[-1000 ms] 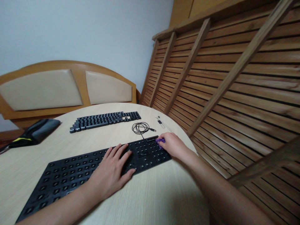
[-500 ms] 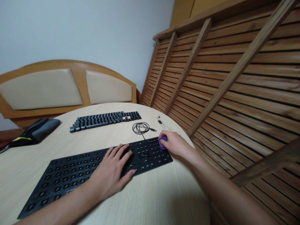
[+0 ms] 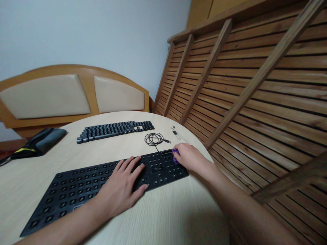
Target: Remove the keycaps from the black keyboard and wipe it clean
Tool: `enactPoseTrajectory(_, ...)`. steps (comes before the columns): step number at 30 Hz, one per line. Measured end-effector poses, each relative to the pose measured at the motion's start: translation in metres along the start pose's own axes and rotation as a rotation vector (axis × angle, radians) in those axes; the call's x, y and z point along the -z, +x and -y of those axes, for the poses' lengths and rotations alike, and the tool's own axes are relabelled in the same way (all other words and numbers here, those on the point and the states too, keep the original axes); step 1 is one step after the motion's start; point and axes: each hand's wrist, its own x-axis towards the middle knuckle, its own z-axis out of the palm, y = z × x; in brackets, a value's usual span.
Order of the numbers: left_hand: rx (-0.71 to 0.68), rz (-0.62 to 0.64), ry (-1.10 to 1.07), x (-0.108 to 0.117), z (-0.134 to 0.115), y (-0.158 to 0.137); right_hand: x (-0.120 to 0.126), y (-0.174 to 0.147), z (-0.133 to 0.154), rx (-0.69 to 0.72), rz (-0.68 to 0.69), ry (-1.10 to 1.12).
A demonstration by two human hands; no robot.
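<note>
A black keyboard base (image 3: 84,180), stripped of its keycaps, lies across the near part of the table. My left hand (image 3: 125,182) rests flat on its middle with the fingers spread. At the base's far right corner my right hand (image 3: 187,154) is closed on a purple cloth (image 3: 175,156), pressed against the keyboard; most of the cloth is hidden by the fingers. Beyond the base, loose black keycaps (image 3: 114,130) stand laid out in keyboard order, with a gap near the right end. A coiled black USB cable (image 3: 154,139) runs from the base's back edge.
The round, light wood table (image 3: 168,211) curves away at the right. A wire keycap puller (image 3: 175,133) lies near its far right edge. On the left is a dark folded fabric item (image 3: 43,143) with a yellow stripe. A slatted wooden panel (image 3: 245,88) leans beside the table.
My right hand has shifted slightly left and turned over the purple cloth, so less of it shows. My left hand stays where it was.
</note>
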Motion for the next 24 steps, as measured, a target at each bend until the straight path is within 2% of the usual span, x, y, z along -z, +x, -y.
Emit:
enactPoseTrajectory(10, 0.007, 0.006, 0.016, 0.0, 0.0, 0.0, 0.0, 0.001, 0.007, -0.117, 0.066, 0.072)
enactPoseTrajectory(20, 0.029, 0.023, 0.007, 0.0, -0.001, 0.001, -0.005, -0.009, -0.019, -0.115, 0.236, 0.369)
enactPoseTrajectory(24, 0.023, 0.033, 0.007, 0.0, -0.001, 0.0, -0.007, -0.02, -0.016, -0.132, 0.216, 0.399)
